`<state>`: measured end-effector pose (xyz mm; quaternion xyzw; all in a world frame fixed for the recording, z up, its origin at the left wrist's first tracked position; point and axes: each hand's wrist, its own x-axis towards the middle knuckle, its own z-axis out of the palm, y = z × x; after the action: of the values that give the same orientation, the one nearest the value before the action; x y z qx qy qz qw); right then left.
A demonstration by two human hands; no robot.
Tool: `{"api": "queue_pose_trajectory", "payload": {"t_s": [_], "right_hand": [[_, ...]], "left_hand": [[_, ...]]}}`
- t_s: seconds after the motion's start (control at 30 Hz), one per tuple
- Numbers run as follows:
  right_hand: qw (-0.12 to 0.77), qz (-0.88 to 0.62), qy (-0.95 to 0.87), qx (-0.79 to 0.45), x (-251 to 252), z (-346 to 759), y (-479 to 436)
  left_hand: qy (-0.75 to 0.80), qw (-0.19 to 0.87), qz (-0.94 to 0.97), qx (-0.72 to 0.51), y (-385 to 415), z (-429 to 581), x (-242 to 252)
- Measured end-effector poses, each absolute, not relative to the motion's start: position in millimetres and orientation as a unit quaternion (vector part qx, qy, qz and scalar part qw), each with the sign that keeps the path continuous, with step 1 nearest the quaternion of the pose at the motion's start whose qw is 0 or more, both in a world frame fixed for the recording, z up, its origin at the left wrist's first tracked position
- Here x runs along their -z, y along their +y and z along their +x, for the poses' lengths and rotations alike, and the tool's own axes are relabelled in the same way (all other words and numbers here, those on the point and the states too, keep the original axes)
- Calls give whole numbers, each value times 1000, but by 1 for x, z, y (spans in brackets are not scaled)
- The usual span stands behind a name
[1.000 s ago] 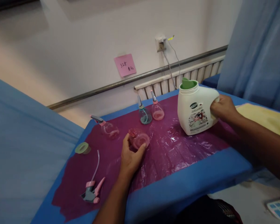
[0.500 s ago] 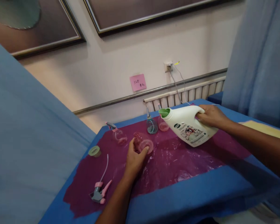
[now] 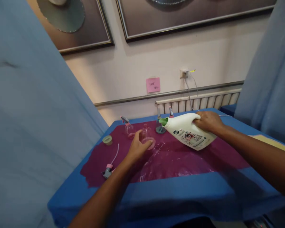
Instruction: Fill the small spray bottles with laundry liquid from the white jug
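Observation:
My right hand [image 3: 207,121] grips the handle of a white detergent jug [image 3: 188,131] with a green spout. The jug is tilted over to the left, its spout pointing towards a small clear pink bottle [image 3: 147,136] with no top. My left hand [image 3: 136,147] is wrapped round that pink bottle and holds it upright on the purple plastic sheet [image 3: 180,158]. A loose pink and grey spray head [image 3: 108,171] with its tube lies to the left of my left forearm.
Behind stand a pink spray bottle [image 3: 128,128], a teal bottle [image 3: 159,126] and another pink one [image 3: 171,112]. A green cap [image 3: 107,139] lies at the left. Blue cloth covers the table [image 3: 180,196]. Blue curtains hang on both sides, and a radiator [image 3: 199,101] runs along the wall.
The jug has been lifted off the table and tipped from upright to lying over leftwards, its spout nearing the pink bottle. My view has pulled back and risen. My left hand stays on the bottle.

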<state>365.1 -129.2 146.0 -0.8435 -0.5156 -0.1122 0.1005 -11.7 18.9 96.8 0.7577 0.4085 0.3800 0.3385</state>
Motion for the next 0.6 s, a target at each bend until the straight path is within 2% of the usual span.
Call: {"api": "queue_pose_trajectory", "payload": {"t_s": [0.33, 0.6], "right_hand": [[63, -837, -529, 127, -154, 348, -121], [43, -823, -552, 127, -162, 326, -116]], "left_hand": [[356, 143, 861, -333, 27, -23, -119], [370, 46, 893, -250, 20, -38, -133]]}}
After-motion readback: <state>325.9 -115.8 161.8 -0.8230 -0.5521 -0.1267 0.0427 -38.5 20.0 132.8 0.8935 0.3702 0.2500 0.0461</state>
